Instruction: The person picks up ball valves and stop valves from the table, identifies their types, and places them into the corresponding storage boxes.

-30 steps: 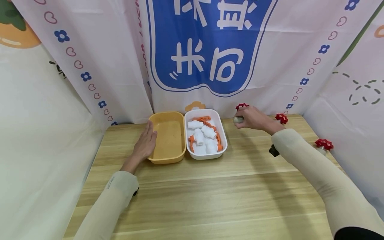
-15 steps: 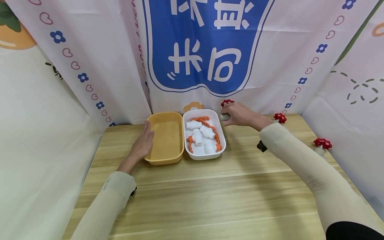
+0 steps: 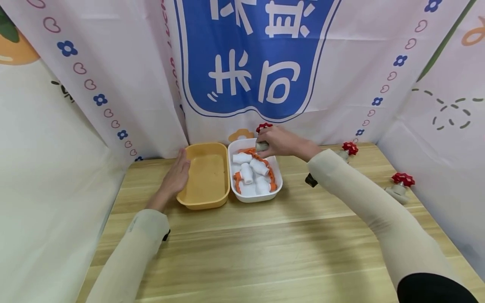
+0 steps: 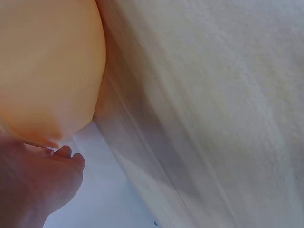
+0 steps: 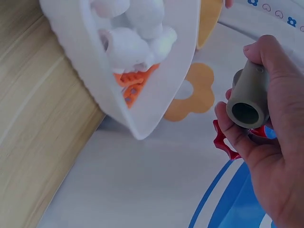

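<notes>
We curl our right hand (image 3: 282, 142) around a grey valve with a red handwheel (image 3: 263, 137), holding it above the far end of the white bin (image 3: 279, 185). Our left hand (image 3: 175, 178) lies flat, fingers straight, against the orange bin (image 3: 204, 202). The white bin holds white fittings (image 3: 249, 171) and orange pieces (image 3: 237, 180). 2 more valves (image 3: 398, 185) stand on the table (image 3: 265, 248).

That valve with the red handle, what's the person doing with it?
The right hand holds a grey valve with a red handwheel above the far end of the white tub, which holds white and orange fittings. The left hand rests flat against the empty yellow tub. Two more valves stand on the wooden table.
</notes>
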Motion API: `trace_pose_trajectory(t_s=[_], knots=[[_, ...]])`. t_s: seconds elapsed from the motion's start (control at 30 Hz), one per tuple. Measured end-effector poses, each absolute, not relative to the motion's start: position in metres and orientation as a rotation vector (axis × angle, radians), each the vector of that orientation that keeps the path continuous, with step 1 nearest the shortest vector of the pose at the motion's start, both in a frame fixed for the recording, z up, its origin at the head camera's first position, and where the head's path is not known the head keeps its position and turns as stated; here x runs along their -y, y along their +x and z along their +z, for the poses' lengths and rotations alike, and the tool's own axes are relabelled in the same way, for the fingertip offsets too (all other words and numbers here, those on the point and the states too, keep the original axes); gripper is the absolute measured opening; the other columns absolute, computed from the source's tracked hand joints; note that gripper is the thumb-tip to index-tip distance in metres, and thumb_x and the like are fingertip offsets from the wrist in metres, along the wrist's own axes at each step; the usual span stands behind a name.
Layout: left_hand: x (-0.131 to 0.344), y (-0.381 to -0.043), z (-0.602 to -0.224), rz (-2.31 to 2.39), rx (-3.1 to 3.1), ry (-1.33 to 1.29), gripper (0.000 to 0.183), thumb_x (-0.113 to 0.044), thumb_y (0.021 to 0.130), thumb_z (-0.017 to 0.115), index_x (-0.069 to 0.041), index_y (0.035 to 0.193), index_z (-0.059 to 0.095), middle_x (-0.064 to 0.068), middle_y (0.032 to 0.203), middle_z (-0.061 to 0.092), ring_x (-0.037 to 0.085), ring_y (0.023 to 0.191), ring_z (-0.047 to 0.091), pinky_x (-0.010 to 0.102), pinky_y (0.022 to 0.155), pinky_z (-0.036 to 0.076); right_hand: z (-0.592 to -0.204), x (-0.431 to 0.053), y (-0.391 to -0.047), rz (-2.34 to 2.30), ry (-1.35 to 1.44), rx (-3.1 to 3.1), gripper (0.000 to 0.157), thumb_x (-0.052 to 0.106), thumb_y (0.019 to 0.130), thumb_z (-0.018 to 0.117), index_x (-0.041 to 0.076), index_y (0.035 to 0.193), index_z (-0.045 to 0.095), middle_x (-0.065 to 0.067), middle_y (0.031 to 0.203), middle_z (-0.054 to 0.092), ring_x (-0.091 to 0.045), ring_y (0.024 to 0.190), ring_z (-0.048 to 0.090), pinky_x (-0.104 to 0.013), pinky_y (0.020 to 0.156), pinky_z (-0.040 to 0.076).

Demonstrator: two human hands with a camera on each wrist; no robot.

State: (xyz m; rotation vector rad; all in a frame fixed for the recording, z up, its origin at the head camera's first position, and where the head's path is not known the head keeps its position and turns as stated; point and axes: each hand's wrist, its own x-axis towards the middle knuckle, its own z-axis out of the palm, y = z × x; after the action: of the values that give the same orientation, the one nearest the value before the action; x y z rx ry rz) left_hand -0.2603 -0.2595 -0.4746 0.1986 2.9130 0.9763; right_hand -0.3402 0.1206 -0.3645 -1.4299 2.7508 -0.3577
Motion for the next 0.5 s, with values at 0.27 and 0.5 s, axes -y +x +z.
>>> trace_pose_trajectory(t_s=[0.27,0.5], knots=[[0.264,-0.263,-0.48,1.014,-2.911,0.244,0.068,-0.044,0.115,0.005,0.0,0.167,-0.006,0.016,0.176,-0.01,0.038,0.163,-0.005,0.05,0.132,0.0,-0.361,-0.085,-0.338,-0.382,-1.513,-2.654,0.024,0.023,0.092,0.081,0.006,0.109,0.079,-0.009,0.104,0.074,-0.021,0.085,0.064,-0.029,0.074,0.056],[0.263,-0.266,-0.483,1.087,-2.879,0.252,0.063,-0.036,0.117,0.01,-0.002,0.167,-0.008,0.014,0.177,-0.012,0.037,0.163,-0.007,0.053,0.132,0.0,-0.358,-0.054,-0.338,-0.368,-1.536,-2.603,0.027,0.022,0.093,0.078,0.005,0.114,0.079,-0.009,0.106,0.074,-0.02,0.09,0.064,-0.026,0.077,0.055]])
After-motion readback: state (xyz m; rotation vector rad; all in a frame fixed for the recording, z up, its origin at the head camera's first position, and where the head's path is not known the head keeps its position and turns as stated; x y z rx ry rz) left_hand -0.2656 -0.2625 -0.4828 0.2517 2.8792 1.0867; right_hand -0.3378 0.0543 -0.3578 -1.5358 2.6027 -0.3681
